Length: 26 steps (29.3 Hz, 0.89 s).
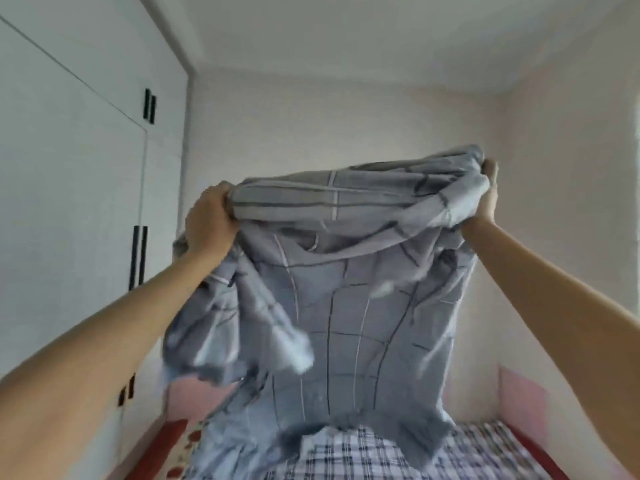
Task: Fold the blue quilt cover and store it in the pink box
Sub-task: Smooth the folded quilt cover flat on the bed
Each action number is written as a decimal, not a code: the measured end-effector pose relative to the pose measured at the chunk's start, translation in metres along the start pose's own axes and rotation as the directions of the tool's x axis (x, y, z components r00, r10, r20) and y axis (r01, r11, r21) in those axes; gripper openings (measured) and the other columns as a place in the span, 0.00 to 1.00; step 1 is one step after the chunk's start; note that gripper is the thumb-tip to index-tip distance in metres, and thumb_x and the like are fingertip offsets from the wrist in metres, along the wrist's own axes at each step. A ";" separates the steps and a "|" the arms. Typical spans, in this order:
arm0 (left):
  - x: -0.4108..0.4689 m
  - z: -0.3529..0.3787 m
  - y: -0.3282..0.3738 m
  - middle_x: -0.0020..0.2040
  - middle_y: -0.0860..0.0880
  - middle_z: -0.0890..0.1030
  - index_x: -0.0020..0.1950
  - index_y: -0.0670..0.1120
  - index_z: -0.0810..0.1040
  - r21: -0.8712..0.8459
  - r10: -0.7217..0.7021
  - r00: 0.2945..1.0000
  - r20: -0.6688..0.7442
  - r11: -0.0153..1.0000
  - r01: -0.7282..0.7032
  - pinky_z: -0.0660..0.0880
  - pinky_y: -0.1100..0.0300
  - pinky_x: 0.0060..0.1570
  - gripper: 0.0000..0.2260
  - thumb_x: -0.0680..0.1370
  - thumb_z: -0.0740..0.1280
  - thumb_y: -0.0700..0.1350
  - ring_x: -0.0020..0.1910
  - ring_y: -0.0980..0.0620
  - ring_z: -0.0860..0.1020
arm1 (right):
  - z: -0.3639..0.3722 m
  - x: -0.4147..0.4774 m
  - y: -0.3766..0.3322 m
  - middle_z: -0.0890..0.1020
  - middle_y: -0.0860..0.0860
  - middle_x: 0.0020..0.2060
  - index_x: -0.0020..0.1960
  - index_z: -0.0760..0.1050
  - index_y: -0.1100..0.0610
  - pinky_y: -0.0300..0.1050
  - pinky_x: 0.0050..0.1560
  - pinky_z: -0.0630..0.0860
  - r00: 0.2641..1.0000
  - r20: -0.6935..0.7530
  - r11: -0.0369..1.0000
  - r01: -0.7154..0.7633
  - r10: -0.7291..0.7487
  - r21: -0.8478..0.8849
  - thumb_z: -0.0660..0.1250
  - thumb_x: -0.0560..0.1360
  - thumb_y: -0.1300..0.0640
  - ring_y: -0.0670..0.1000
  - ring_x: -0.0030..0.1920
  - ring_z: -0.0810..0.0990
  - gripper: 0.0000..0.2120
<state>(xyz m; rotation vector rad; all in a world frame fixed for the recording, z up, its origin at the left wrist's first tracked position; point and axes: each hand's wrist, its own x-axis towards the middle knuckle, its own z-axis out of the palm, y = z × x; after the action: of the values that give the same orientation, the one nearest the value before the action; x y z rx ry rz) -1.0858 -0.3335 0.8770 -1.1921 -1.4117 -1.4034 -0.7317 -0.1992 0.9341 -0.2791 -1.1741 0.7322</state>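
Note:
The blue quilt cover (346, 306), grey-blue with thin dark and white grid lines, hangs in front of me, held high. My left hand (211, 220) grips its bunched upper edge on the left. Gripping the upper edge on the right, slightly higher, is my right hand (488, 195). The cloth droops in loose folds between both hands, and its lower end trails down onto the bed. No pink box is in view.
A bed (485, 452) with a checked sheet lies below, with a red frame and a pink headboard (523, 393) against the far wall. A white wardrobe (69, 202) with black handles fills the left side.

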 end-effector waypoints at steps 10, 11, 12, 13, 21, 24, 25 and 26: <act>-0.129 -0.017 -0.030 0.42 0.40 0.75 0.54 0.40 0.76 0.088 0.201 0.883 0.424 0.961 -0.261 0.71 0.51 0.33 0.12 0.71 0.67 0.34 0.39 0.39 0.77 | -0.087 -0.113 0.068 0.76 0.47 0.38 0.39 0.73 0.47 0.39 0.41 0.73 0.975 -0.151 0.961 -0.191 0.162 -0.198 0.55 0.79 0.51 0.42 0.37 0.76 0.13; -0.149 -0.019 -0.033 0.43 0.40 0.75 0.54 0.40 0.76 0.084 0.198 0.863 0.465 0.961 -0.265 0.71 0.51 0.33 0.12 0.71 0.69 0.35 0.39 0.40 0.77 | -0.099 -0.131 0.078 0.75 0.46 0.39 0.40 0.72 0.46 0.41 0.42 0.73 0.978 -0.126 0.939 -0.194 0.164 -0.283 0.56 0.79 0.52 0.43 0.39 0.75 0.10; -0.171 -0.020 -0.036 0.43 0.40 0.75 0.54 0.40 0.76 0.076 0.198 0.842 0.502 0.960 -0.271 0.71 0.52 0.33 0.13 0.71 0.70 0.35 0.38 0.40 0.77 | -0.112 -0.151 0.090 0.74 0.46 0.40 0.42 0.69 0.45 0.43 0.44 0.74 0.979 -0.100 0.911 -0.201 0.177 -0.361 0.58 0.79 0.56 0.44 0.39 0.75 0.09; -0.196 -0.020 -0.040 0.43 0.40 0.75 0.54 0.40 0.76 0.064 0.198 0.816 0.544 0.959 -0.275 0.70 0.53 0.32 0.13 0.71 0.70 0.35 0.38 0.40 0.77 | -0.125 -0.172 0.100 0.74 0.45 0.41 0.43 0.67 0.45 0.45 0.46 0.73 0.974 -0.092 0.881 -0.224 0.205 -0.416 0.59 0.79 0.59 0.44 0.40 0.74 0.10; -0.385 -0.036 -0.063 0.42 0.40 0.77 0.52 0.38 0.78 0.034 0.144 0.575 0.806 0.957 -0.288 0.72 0.54 0.24 0.22 0.61 0.70 0.23 0.32 0.42 0.77 | -0.215 -0.337 0.177 0.75 0.51 0.48 0.64 0.69 0.58 0.51 0.51 0.76 0.814 -0.229 0.619 -0.560 0.534 -0.551 0.54 0.66 0.28 0.50 0.47 0.76 0.40; -0.451 -0.049 -0.072 0.40 0.42 0.75 0.51 0.40 0.77 0.030 0.098 0.447 0.889 0.962 -0.271 0.66 0.56 0.20 0.23 0.61 0.67 0.22 0.27 0.44 0.72 | -0.245 -0.386 0.208 0.79 0.50 0.45 0.54 0.76 0.44 0.53 0.48 0.79 0.690 -0.308 0.484 -0.696 0.655 -0.530 0.52 0.78 0.36 0.56 0.48 0.79 0.19; -0.470 -0.054 -0.074 0.39 0.42 0.75 0.51 0.41 0.77 0.027 0.091 0.403 0.911 0.960 -0.277 0.63 0.57 0.19 0.23 0.61 0.68 0.22 0.25 0.45 0.71 | -0.251 -0.400 0.212 0.80 0.52 0.45 0.48 0.76 0.43 0.52 0.47 0.79 0.645 -0.318 0.448 -0.734 0.695 -0.510 0.53 0.78 0.38 0.57 0.48 0.80 0.16; -0.486 -0.059 -0.074 0.39 0.43 0.75 0.50 0.41 0.77 0.016 0.091 0.368 0.926 0.961 -0.277 0.61 0.58 0.19 0.23 0.60 0.69 0.22 0.24 0.45 0.70 | -0.252 -0.410 0.207 0.80 0.54 0.46 0.45 0.76 0.46 0.49 0.45 0.79 0.618 -0.322 0.421 -0.752 0.717 -0.507 0.54 0.79 0.41 0.56 0.46 0.80 0.16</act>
<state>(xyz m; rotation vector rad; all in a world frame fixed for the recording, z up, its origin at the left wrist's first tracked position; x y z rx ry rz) -1.0463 -0.4280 0.3927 -2.1055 -1.9635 -0.3055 -0.6591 -0.2705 0.4206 -1.4530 -1.1855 1.0827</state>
